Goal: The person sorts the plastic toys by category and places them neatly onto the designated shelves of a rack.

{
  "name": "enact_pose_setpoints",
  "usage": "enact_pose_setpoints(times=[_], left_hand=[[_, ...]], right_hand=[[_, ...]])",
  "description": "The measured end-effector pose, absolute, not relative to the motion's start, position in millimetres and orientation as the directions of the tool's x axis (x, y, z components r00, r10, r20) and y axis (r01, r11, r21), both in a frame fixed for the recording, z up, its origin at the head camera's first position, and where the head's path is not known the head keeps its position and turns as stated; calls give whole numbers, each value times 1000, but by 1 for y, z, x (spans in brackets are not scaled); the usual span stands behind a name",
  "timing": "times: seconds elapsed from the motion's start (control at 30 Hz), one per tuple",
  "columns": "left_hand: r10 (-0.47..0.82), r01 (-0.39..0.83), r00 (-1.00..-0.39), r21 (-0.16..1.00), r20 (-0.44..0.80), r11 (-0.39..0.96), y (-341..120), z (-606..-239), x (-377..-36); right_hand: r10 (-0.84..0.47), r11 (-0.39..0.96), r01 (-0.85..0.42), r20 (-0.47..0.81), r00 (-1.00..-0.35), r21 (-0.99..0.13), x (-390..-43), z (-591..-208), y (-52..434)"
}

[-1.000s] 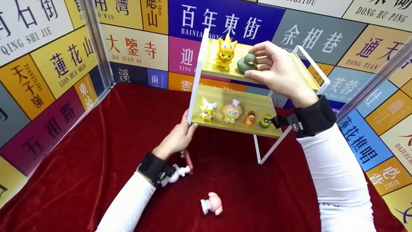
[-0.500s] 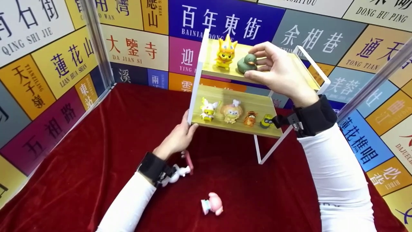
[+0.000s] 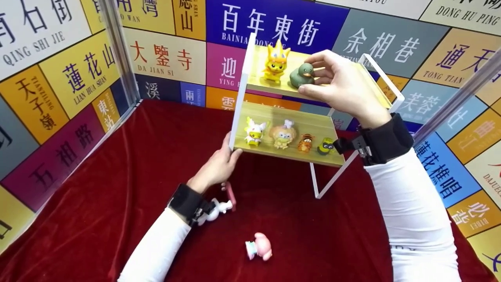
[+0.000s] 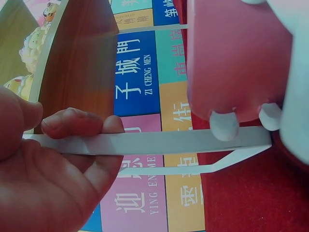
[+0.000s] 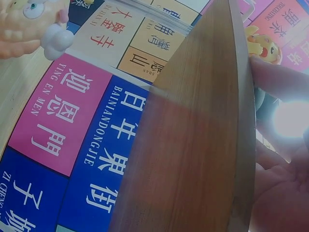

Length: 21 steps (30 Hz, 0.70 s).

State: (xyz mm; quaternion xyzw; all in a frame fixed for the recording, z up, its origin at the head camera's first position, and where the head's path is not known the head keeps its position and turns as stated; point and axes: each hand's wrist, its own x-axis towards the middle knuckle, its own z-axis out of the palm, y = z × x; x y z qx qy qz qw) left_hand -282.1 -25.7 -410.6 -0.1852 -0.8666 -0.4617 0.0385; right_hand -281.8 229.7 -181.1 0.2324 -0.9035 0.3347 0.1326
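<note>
A two-tier wooden shelf [image 3: 291, 154] with white metal legs stands on dark red cloth. My left hand [image 3: 214, 166] grips its left front leg; in the left wrist view, the thumb and fingers wrap around that white bar [image 4: 193, 140]. On the upper tier, my right hand [image 3: 332, 80] holds a green toy duck [image 3: 300, 76] by its right side, fingers behind the head and thumb low in front. Left of the duck stands a yellow figurine [image 3: 275, 64] with a spiky crown. The right wrist view shows the thumb at the board's edge, the duck mostly hidden.
The lower tier carries a white-hooded figurine [image 3: 254, 133], a chef-hatted one [image 3: 283, 134], a striped tiger [image 3: 305, 143] and a yellow-black figure [image 3: 325, 146]. On the cloth lie a pink figurine [image 3: 260, 246] and a white figure [image 3: 214, 210] with a pink part. Sign-printed walls [image 3: 164, 55] stand behind.
Both hands keep their places on the leg and at the duck. Only the whole head view has shifted slightly.
</note>
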Motion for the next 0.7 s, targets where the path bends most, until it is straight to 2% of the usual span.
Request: enact_pose_setpoints(times=[0.17,0.47,0.57,0.7], left_hand=[[278,352,-931,785,237,509,-25,-410,-281],[282,350,-931,787,232,508,-25,-408,-282],[288,351,-930,790,230,503,-26,-409,-283],[294,353,-928,792,229,499,-25,-410,-283]], right_hand=[[-329,627,-513,398,-857,-587,-284,-183,230],[-296,640,-496,407,-864,-587,-279,-181,234],[-255,612,-505,453,-854,-608,-274,-183,238],[-171,543,-562,573,-802,-625,-262,-189,247]])
